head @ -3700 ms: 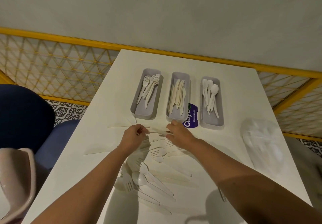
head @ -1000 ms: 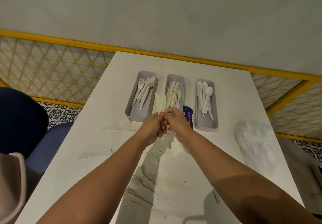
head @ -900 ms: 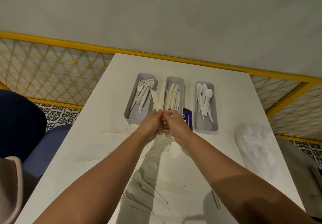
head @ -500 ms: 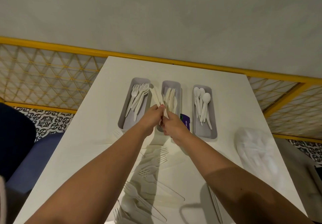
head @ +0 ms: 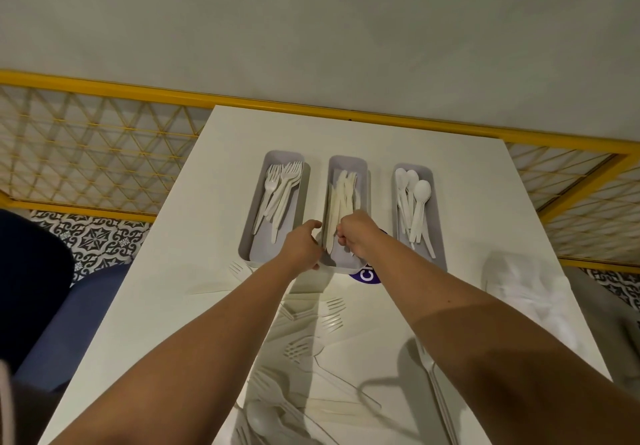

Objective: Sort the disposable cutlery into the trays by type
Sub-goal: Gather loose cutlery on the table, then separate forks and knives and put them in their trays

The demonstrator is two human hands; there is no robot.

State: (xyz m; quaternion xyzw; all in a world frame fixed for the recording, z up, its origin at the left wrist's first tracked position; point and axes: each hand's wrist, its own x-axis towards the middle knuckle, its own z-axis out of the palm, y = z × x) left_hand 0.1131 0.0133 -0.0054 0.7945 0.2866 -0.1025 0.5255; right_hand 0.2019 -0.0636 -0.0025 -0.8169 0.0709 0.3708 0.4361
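Observation:
Three grey trays stand side by side on the white table (head: 467,202). The left tray (head: 256,254) holds forks (head: 278,195), the middle tray (head: 346,162) holds knives (head: 341,198), and the right tray (head: 438,236) holds spoons (head: 415,202). Both hands are at the near end of the middle tray. My right hand (head: 356,233) pinches the near ends of a few knives (head: 330,226) that lie down inside that tray. My left hand (head: 301,245) sits by the tray's near left corner, thumb lifted, with nothing seen in it.
A loose pile of forks, spoons and knives (head: 304,344) lies on the table under my forearms. A clear plastic bag (head: 526,302) is at the right edge. A purple label (head: 367,275) peeks from under the middle tray. A yellow mesh railing (head: 104,153) runs behind; a blue chair (head: 59,323) stands left.
Both hands gathered knives from the pile, squared them into an upright bundle, carried it forward and lowered it into the middle tray. My left thumb has come off the bundle.

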